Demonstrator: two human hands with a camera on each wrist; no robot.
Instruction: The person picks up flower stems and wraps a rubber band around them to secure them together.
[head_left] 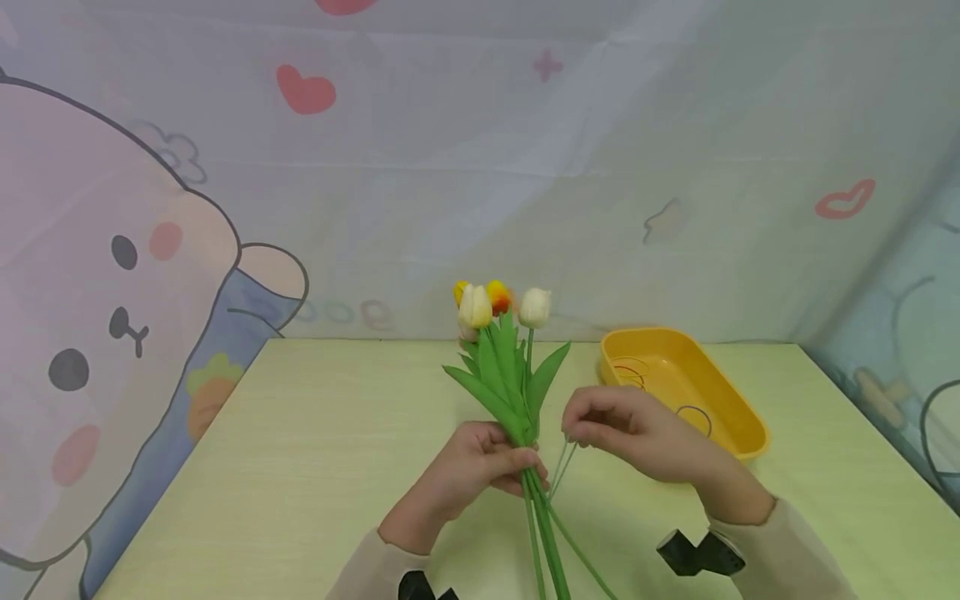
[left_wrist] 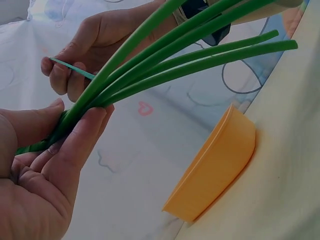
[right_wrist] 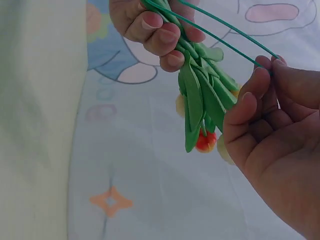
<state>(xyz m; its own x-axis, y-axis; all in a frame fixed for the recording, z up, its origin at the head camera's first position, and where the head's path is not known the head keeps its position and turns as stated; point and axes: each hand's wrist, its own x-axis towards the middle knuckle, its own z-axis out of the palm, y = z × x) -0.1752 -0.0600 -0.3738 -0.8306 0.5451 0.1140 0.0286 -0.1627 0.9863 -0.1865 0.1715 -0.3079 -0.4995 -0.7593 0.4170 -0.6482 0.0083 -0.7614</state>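
My left hand (head_left: 480,460) grips a bunch of artificial tulips (head_left: 501,379) by the stems, just below the leaves. White, yellow and orange-red blooms stand at the top, and the green stems (left_wrist: 165,67) run down past the palm toward me. To the right of the bunch, my right hand (head_left: 633,429) pinches one end of a thin green rubber band (right_wrist: 225,40) between thumb and fingertips. The band is drawn out in two taut strands from the stems beside the left hand, where its other end is hidden behind the fingers.
Behind the right hand a yellow plastic basket (head_left: 675,375) stands on the pale table (head_left: 300,467), with several thin bands lying in it. A printed cloth (head_left: 450,125) hangs along the table's far edge. At far right a dark cable (head_left: 927,433) curves down.
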